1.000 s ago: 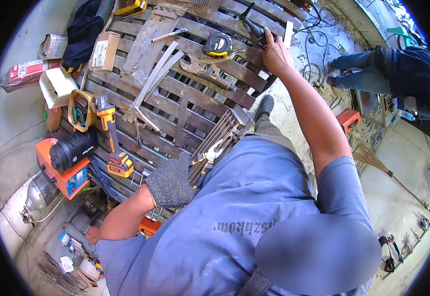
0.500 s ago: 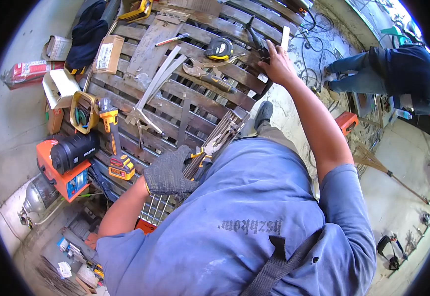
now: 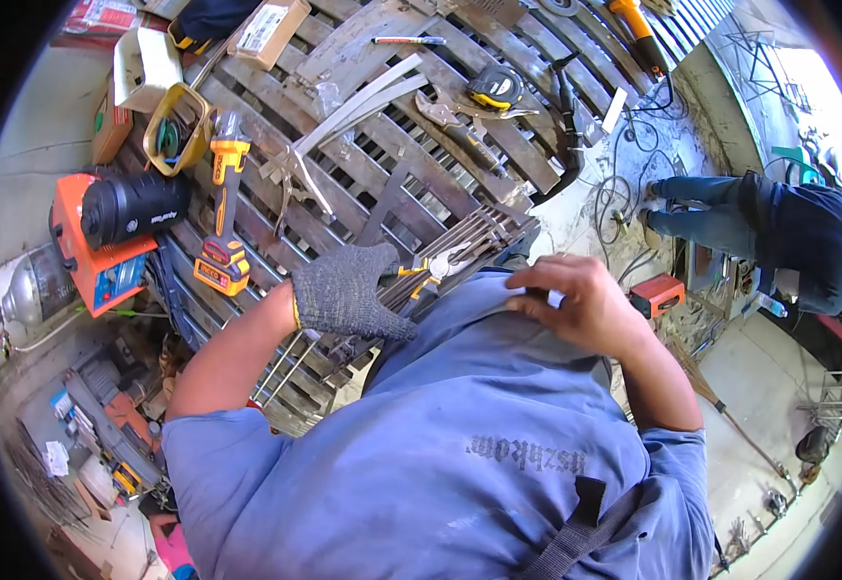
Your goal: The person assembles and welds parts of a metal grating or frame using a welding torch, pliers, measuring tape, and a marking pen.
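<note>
two hands are in view, both the person's own. the left hand [image 3: 348, 290], in a grey knit glove, lies palm down at the near edge of the slatted bench [image 3: 527, 159], its fingers [image 3: 387, 324] stretched out flat and released, closing on nothing. it rests over a bundle of thin metal rods [image 3: 484, 232] that runs slantwise across the slats, and just beside its fingertips lie pliers [image 3: 431, 266] with orange-and-yellow handles, on top of the same bundle; whether the glove touches the pliers i cannot tell. the right hand [image 3: 576, 304] is bare and held against the chest of the blue shirt [image 3: 479, 387], fingers [image 3: 527, 309] curled inward. a small pale speck shows among them, but i cannot tell whether they are grasping anything. farther up the bench, well apart from both hands, lie a yellow cordless grinder [image 3: 226, 208], a yellow-and-black tape measure [image 3: 495, 89], grey locking pliers [image 3: 450, 116] just beside it, and a marker [image 3: 409, 41] on a flat steel plate. off the bench's left edge stands an orange welding machine [image 3: 102, 271] with a black helmet [image 3: 131, 208] on top. to the right, on the concrete floor, another person [image 3: 779, 237] in a dark top and jeans bends over, near a small orange box [image 3: 658, 293] and loose cables [image 3: 619, 193].
</note>
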Action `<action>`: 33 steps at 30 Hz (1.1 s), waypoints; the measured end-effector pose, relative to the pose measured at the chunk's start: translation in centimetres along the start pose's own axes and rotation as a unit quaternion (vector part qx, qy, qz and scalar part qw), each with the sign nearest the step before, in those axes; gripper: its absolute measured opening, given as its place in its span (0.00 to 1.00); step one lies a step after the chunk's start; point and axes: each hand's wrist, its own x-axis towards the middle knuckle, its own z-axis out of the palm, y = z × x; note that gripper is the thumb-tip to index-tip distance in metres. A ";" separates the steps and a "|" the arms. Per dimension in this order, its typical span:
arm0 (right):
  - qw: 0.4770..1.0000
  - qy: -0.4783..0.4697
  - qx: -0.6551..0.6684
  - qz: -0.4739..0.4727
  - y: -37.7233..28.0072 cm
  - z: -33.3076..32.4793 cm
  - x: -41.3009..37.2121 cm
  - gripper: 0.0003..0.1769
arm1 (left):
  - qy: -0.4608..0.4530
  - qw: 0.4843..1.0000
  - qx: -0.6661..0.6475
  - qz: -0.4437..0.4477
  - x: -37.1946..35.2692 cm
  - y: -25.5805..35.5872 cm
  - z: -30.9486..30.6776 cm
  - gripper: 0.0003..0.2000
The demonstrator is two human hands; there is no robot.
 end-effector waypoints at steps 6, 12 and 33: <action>0.925 -0.067 -0.335 -0.164 0.3 4.6 1.5 0.24 | 0.011 0.999 0.026 0.037 0.4 -1.3 0.9 0.39; 0.869 -0.017 -0.451 -0.203 0.4 7.9 1.1 0.27 | 0.026 0.999 0.007 0.025 -1.0 -2.3 -0.7 0.39; 0.896 0.024 -0.411 -0.169 0.8 9.6 1.4 0.35 | 0.298 0.924 0.131 -0.201 4.1 -19.0 6.4 0.22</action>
